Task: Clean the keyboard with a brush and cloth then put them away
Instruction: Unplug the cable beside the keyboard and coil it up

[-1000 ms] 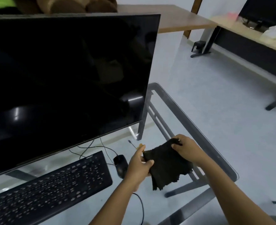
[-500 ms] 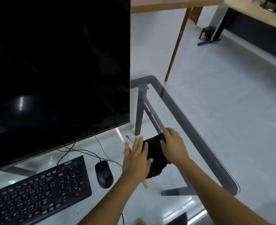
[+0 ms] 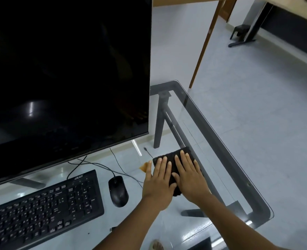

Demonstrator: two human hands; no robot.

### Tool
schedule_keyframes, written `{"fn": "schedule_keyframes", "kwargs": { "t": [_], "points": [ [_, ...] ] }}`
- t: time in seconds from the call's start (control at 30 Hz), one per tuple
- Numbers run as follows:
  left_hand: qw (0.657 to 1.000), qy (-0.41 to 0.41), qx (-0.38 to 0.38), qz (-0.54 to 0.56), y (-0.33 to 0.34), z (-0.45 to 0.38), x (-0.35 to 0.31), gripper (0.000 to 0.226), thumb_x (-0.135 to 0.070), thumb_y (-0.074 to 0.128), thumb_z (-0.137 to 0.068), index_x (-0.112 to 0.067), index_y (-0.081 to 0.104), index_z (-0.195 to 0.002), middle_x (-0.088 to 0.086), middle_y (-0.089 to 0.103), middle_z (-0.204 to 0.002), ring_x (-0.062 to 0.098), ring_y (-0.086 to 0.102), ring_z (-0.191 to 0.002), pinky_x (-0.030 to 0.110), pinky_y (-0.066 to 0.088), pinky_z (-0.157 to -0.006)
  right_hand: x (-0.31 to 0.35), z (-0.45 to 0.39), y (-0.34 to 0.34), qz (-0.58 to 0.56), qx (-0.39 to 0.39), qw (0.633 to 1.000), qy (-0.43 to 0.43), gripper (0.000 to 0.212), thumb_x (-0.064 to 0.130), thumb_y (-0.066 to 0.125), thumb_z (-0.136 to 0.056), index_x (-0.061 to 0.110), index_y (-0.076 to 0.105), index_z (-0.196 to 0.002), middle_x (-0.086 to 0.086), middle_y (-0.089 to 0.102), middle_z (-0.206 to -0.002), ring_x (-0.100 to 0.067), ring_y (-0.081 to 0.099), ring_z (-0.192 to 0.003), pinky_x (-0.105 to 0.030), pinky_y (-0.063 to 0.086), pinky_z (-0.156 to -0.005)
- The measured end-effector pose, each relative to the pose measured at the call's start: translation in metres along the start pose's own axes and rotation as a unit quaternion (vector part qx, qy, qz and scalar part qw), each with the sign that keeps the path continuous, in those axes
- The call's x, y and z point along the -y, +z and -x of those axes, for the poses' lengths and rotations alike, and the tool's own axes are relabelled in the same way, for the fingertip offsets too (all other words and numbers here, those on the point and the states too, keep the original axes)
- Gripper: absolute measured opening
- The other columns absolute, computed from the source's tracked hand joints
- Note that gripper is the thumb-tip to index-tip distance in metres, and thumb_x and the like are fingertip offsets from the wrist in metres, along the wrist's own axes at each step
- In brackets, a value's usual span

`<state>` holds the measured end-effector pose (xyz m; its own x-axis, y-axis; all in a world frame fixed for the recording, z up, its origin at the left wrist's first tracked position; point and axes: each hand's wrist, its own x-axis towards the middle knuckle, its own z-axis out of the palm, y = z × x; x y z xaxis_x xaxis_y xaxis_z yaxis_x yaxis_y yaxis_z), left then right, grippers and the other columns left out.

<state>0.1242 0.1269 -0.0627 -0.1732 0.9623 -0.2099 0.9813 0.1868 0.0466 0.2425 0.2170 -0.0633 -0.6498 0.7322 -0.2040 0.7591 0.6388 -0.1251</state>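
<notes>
Glass desk toward its right edge carries the folded black cloth, pressed flat under the open-fingered left hand and right hand, a tan brush tip peeking beside it, suggesting cleaning is finished and putting-away nearly done, keyboard well apart.

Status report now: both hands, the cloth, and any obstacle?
Left hand and right hand open, flat on the folded black cloth. Cloth lies on the glass desk, right of the black mouse. Tan brush tip peeks out beside it. Nothing in the way.
</notes>
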Motion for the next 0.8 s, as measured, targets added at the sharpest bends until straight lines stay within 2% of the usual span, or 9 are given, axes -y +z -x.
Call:
{"fn": "schedule_keyframes", "kwargs": {
  "t": [0.07,0.1,0.2,0.3,0.37,0.43,0.53,0.7,0.8],
  "points": [
    [1.000,0.004,-0.009,0.014,-0.001,-0.001,0.003,0.067,-0.053,0.001,-0.096,-0.012,-0.012,-0.147,0.009,-0.018,-0.154,0.024,-0.018,-0.145,0.054,-0.019,-0.112,0.002,0.000,-0.003,-0.001,0.003,1.000,0.001,0.070,0.050,0.001,-0.100,0.011,0.035,-0.146,-0.013,0.030,-0.155,-0.031,0.029,-0.142,-0.048,0.026,-0.111],
    [1.000,0.004,-0.013,0.025,-0.004,0.000,0.005,0.067,-0.052,0.007,-0.097,-0.011,-0.002,-0.149,0.009,-0.006,-0.158,0.024,-0.008,-0.147,0.054,-0.014,-0.114,0.004,-0.001,-0.006,-0.010,-0.004,1.000,0.003,0.070,0.050,0.001,-0.098,0.012,0.032,-0.148,-0.013,0.026,-0.156,-0.031,0.024,-0.144,-0.049,0.022,-0.113],
    [0.997,-0.016,-0.029,0.072,-0.012,0.014,0.018,0.066,-0.049,0.018,-0.096,-0.009,0.029,-0.147,0.009,0.031,-0.154,0.023,0.023,-0.145,0.056,0.004,-0.117,0.023,-0.003,-0.019,-0.064,-0.018,0.998,0.017,0.056,0.039,0.025,-0.101,0.013,0.023,-0.151,-0.010,0.019,-0.159,-0.027,0.014,-0.148,-0.047,0.011,-0.118],
    [0.990,-0.064,-0.066,0.103,-0.017,0.038,0.043,0.063,-0.049,0.025,-0.095,-0.011,0.037,-0.145,0.007,0.035,-0.152,0.022,0.029,-0.142,0.053,0.012,-0.112,0.063,-0.006,-0.029,-0.116,-0.054,0.992,-0.015,0.052,0.030,0.039,-0.101,0.011,0.028,-0.149,-0.012,0.028,-0.156,-0.027,0.023,-0.146,-0.046,0.017,-0.119],
    [0.982,-0.117,-0.066,0.134,-0.019,0.058,0.065,0.063,-0.049,0.026,-0.094,-0.011,0.042,-0.142,0.007,0.038,-0.151,0.021,0.033,-0.140,0.055,0.017,-0.115,0.095,-0.008,-0.031,-0.134,-0.066,0.988,-0.044,0.052,0.029,0.043,-0.100,0.009,0.031,-0.147,-0.014,0.032,-0.154,-0.028,0.028,-0.143,-0.044,0.023,-0.118],
    [0.973,-0.153,-0.067,0.156,-0.021,0.083,0.092,0.067,-0.051,0.019,-0.095,-0.009,0.036,-0.145,0.007,0.030,-0.154,0.021,0.024,-0.144,0.053,0.011,-0.116,0.131,-0.008,-0.032,-0.143,-0.074,0.984,-0.070,0.053,0.027,0.047,-0.098,0.008,0.033,-0.146,-0.016,0.037,-0.150,-0.030,0.034,-0.139,-0.042,0.029,-0.115],
    [0.962,-0.196,-0.087,0.168,-0.017,0.123,0.135,0.077,-0.055,0.001,-0.090,-0.011,0.012,-0.152,0.004,0.006,-0.161,0.017,-0.003,-0.148,0.047,-0.011,-0.115,0.187,-0.001,-0.029,-0.160,-0.067,0.981,-0.087,0.054,0.024,0.050,-0.096,0.008,0.035,-0.146,-0.015,0.039,-0.148,-0.032,0.037,-0.136,-0.042,0.032,-0.112],
    [0.942,-0.273,-0.089,0.176,-0.006,0.198,0.202,0.089,-0.063,-0.018,-0.082,-0.013,0.002,-0.153,0.001,0.000,-0.161,0.015,-0.010,-0.147,0.045,-0.014,-0.115,0.265,0.018,-0.017,-0.178,-0.069,0.977,-0.098,0.052,0.022,0.053,-0.093,0.010,0.038,-0.142,-0.011,0.047,-0.139,-0.028,0.048,-0.124,-0.038,0.043,-0.103],
    [0.924,-0.320,-0.080,0.193,0.002,0.240,0.240,0.076,-0.060,-0.002,-0.091,-0.015,-0.001,-0.153,-0.001,-0.007,-0.161,0.013,-0.015,-0.146,0.045,-0.012,-0.117,0.304,0.031,-0.011,-0.196,-0.066,0.974,-0.089,0.052,0.021,0.054,-0.093,0.009,0.038,-0.141,-0.012,0.046,-0.138,-0.029,0.047,-0.123,-0.038,0.042,-0.104]
  ]
}}
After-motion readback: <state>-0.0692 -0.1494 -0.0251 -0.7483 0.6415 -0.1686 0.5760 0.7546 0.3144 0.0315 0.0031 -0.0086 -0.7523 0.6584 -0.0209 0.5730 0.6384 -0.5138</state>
